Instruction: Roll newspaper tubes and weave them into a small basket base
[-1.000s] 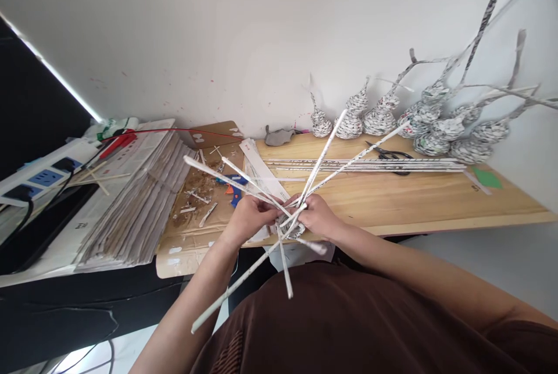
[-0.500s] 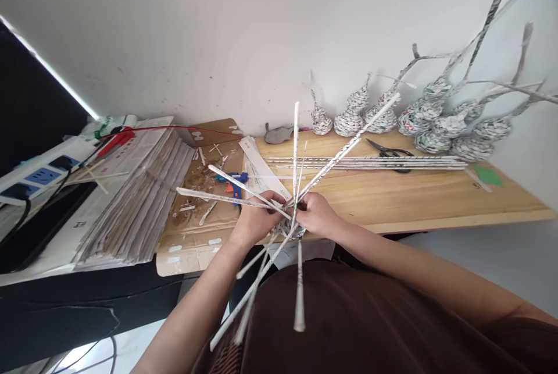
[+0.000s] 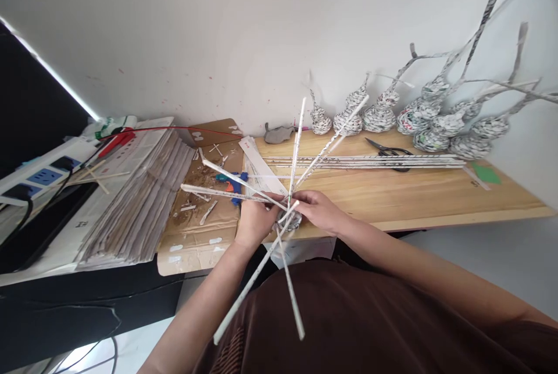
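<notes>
Between my hands, at the table's front edge, is a small woven piece of rolled paper (image 3: 293, 221), with several long paper sticks fanning out from it. My left hand (image 3: 258, 218) is closed on its left side, fingers partly hidden behind the sticks. On the right side, my right hand (image 3: 320, 210) pinches the piece near where the sticks cross. One long stick (image 3: 253, 281) runs down toward my lap, and another (image 3: 291, 287) hangs over my brown shirt.
Woven gourd shapes (image 3: 377, 118) line the wall at the back right. Black scissors (image 3: 390, 150) and long paper sticks (image 3: 418, 161) lie on the wooden board. A glue gun (image 3: 235, 187), cardboard (image 3: 196, 249), stacked paper (image 3: 126, 211) and a power strip (image 3: 47, 173) are on the left.
The woven piece has turned in my hands, so its sticks point in different directions. The upper right stick has swung left. My right hand has shifted slightly.
</notes>
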A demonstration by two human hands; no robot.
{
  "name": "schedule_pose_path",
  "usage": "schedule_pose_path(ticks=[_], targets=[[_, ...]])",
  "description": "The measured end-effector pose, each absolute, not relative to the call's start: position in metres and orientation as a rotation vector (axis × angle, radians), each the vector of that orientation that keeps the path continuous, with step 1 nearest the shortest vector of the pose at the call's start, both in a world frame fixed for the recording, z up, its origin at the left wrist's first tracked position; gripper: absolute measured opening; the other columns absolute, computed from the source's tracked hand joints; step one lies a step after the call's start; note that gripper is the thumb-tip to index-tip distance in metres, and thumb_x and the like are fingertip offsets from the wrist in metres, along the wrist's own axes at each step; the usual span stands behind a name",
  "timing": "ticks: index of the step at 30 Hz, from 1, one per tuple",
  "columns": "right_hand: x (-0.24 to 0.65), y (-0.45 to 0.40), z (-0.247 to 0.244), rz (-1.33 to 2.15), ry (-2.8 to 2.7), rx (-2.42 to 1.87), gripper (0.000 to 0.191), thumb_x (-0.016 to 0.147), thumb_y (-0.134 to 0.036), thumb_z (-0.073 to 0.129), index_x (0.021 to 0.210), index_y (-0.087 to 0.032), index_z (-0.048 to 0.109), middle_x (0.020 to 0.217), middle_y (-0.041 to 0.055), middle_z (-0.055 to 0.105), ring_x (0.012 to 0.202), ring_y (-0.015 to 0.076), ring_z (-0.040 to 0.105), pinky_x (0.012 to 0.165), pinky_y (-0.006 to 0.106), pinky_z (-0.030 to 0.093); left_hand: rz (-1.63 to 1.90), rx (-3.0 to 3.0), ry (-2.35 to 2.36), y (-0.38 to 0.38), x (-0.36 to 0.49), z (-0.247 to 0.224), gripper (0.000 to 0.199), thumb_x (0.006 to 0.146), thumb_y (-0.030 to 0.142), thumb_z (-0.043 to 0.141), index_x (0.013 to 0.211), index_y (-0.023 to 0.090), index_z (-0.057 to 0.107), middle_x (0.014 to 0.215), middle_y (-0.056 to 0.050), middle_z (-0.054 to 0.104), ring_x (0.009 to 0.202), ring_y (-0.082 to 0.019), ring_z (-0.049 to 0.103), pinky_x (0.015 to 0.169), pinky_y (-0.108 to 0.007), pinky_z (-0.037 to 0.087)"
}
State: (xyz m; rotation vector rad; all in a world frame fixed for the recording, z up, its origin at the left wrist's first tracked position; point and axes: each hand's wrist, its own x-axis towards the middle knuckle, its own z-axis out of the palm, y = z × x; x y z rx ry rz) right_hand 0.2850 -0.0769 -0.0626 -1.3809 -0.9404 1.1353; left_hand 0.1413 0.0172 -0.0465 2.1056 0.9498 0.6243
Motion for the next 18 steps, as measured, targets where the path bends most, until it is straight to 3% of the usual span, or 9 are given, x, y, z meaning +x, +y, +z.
schedule_pose_path(ticks=[9, 12, 15, 18], targets=[[0.285, -0.103, -0.059, 0.492, -1.454, -1.458, 0.028, 0.076, -0.011, 0.059, 0.101, -0.022, 0.065, 0.112, 0.0082, 0.059, 0.099, 0.0193, 0.061, 0.079, 0.03, 0.052, 0.59, 2.087, 0.969, 0.019, 0.139, -0.05, 0.013, 0.072, 0.021, 0.063, 0.078, 0.018, 0.074, 0.071, -0.002, 0.073, 0.061, -0.015, 0.064, 0.058, -0.023, 0.047], [0.283, -0.1, -0.058, 0.336, -1.513, -1.461, 0.02, 0.077, -0.012, 0.06, 0.093, -0.022, 0.066, 0.103, 0.0065, 0.061, 0.097, 0.0189, 0.06, 0.087, 0.033, 0.048, 0.565, 2.129, 0.975, 0.016, 0.141, -0.049, 0.011, 0.069, 0.018, 0.062, 0.073, 0.018, 0.072, 0.066, -0.001, 0.071, 0.06, -0.015, 0.064, 0.057, -0.023, 0.045], [0.281, -0.097, -0.057, 0.388, -1.398, -1.525, 0.006, 0.082, -0.022, 0.06, 0.088, -0.021, 0.062, 0.089, 0.0035, 0.063, 0.078, 0.0155, 0.059, 0.073, 0.028, 0.048, 0.542, 2.129, 0.999, 0.013, 0.14, -0.048, 0.01, 0.069, 0.018, 0.062, 0.072, 0.018, 0.072, 0.063, 0.0, 0.07, 0.058, -0.015, 0.062, 0.056, -0.023, 0.044], [0.279, -0.096, -0.056, 0.51, -1.3, -1.573, 0.014, 0.084, -0.035, 0.061, 0.082, -0.021, 0.057, 0.076, 0.0006, 0.062, 0.066, 0.0141, 0.057, 0.062, 0.025, 0.045, 0.532, 2.107, 0.985, 0.012, 0.139, -0.046, 0.01, 0.07, 0.02, 0.062, 0.074, 0.018, 0.071, 0.064, -0.001, 0.07, 0.058, -0.015, 0.063, 0.056, -0.023, 0.045]])
